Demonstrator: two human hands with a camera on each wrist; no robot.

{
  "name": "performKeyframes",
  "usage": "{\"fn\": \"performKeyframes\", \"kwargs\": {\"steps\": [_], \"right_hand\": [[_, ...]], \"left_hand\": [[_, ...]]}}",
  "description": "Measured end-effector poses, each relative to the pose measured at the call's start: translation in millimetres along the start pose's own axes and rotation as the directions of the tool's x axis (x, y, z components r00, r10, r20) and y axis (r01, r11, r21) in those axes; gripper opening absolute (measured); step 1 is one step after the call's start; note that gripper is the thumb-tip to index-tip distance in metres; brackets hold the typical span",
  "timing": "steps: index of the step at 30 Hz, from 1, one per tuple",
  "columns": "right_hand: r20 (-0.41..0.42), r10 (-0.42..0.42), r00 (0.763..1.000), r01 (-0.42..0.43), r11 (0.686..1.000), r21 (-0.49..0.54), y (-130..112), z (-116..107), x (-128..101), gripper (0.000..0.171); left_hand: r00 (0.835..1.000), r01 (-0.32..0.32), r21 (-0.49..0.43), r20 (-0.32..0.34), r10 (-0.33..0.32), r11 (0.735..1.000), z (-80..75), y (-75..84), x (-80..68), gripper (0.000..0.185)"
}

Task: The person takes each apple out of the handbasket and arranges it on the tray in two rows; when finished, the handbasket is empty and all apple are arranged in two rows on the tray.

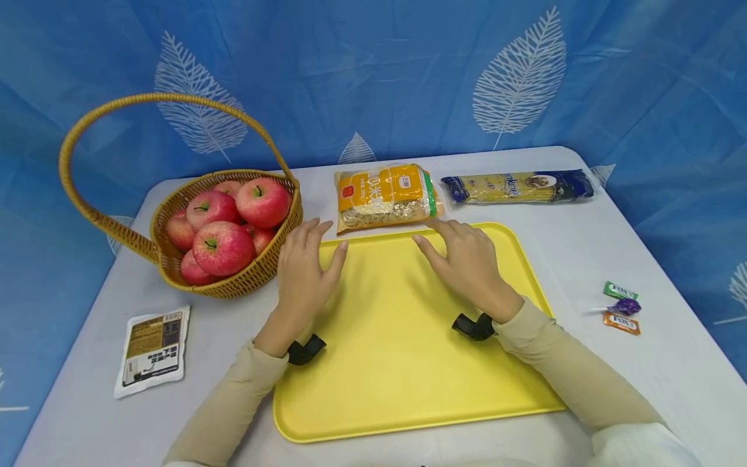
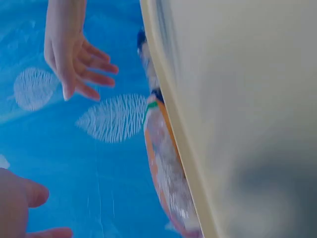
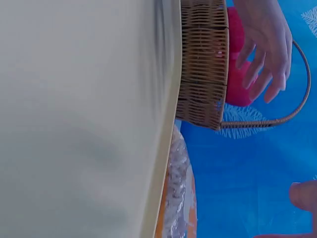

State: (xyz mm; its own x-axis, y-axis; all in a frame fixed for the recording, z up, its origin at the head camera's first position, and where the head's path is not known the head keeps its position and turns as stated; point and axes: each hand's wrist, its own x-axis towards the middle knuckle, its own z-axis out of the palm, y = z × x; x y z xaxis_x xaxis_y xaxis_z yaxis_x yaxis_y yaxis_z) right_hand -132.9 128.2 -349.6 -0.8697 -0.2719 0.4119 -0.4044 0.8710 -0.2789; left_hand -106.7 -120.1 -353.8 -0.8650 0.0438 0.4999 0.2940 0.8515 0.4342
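Just beyond both hands' fingertips (image 1: 434,224), rice bag (image 1: 385,196).

Basket (image 1: 233,285) left of tray (image 1: 408,389); grain bag (image 1: 385,196) behind tray

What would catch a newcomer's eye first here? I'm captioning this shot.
A bright yellow tray fills the table's middle, with both open hands, left hand and right hand, over its far edge. Left of it stands a wicker basket of red apples.
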Motion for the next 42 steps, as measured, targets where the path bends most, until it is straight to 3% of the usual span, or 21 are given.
{"fn": "performKeyframes", "kwargs": {"steps": [5, 9, 13, 16, 21, 23, 26, 28, 29, 34, 38, 42], "right_hand": [[0.018, -0.02, 1.0, 0.019, 0.996, 0.088, -12, 5, 8, 0.042], [0.068, -0.031, 0.997, 0.022, 0.993, 0.117, -25, 11, 14, 0.042], [0.099, -0.074, 0.992, 0.059, 0.988, 0.144, -41, 18, 19, 0.04], [0.101, -0.112, 0.989, 0.094, 0.981, 0.168, -52, 25, 21, 0.037], [0.123, -0.151, 0.981, 0.126, 0.974, 0.19, -71, 36, 24, 0.034], [0.138, -0.165, 0.977, 0.135, 0.97, 0.201, -79, 40, 25, 0.033], [0.153, -0.185, 0.971, 0.146, 0.961, 0.234, -92, 46, 26, 0.033], [0.162, -0.192, 0.968, 0.146, 0.954, 0.261, -100, 49, 27, 0.033], [0.167, -0.193, 0.967, 0.143, 0.951, 0.275, -104, 51, 28, 0.033], [0.188, -0.209, 0.96, 0.133, 0.927, 0.351, -124, 58, 31, 0.04], [0.18, -0.231, 0.956, 0.142, 0.903, 0.405, -136, 63, 35, 0.051], [0.183, -0.283, 0.941, 0.175, 0.874, 0.452, -145, 70, 41, 0.062]], "left_hand": [[0.987, -0.021, -0.054, -0.158, 0.012, 0.998, -17.4, -17.4, -8.9, 0.031], [0.95, -0.027, -0.111, -0.311, -0.009, 0.994, -32.1, -31.0, -17.9, 0.024], [0.869, 0.003, -0.171, -0.486, -0.087, 0.985, -48.9, -45.3, -25.5, 0.021], [0.81, 0.074, -0.211, -0.557, -0.182, 0.975, -61.0, -57.3, -31.3, 0.023], [0.728, 0.251, -0.277, -0.578, -0.37, 0.927, -74.2, -81.4, -43.7, 0.026], [0.692, 0.33, -0.302, -0.567, -0.446, 0.895, -77.2, -91.8, -47.2, 0.027], [0.657, 0.43, -0.35, -0.511, -0.554, 0.832, -79.5, -106.3, -51.2, 0.032], [0.65, 0.498, -0.381, -0.432, -0.626, 0.779, -79.8, -113.8, -52.9, 0.04], [0.654, 0.521, -0.394, -0.386, -0.651, 0.757, -79.3, -117.0, -53.8, 0.044], [0.691, 0.585, -0.465, -0.144, -0.709, 0.664, -76.2, -131.0, -55.0, 0.056], [0.7, 0.592, -0.509, -0.059, -0.711, 0.625, -75.0, -138.1, -55.8, 0.055], [0.718, 0.562, -0.545, -0.052, -0.694, 0.623, -74.7, -140.4, -57.2, 0.054]]}}
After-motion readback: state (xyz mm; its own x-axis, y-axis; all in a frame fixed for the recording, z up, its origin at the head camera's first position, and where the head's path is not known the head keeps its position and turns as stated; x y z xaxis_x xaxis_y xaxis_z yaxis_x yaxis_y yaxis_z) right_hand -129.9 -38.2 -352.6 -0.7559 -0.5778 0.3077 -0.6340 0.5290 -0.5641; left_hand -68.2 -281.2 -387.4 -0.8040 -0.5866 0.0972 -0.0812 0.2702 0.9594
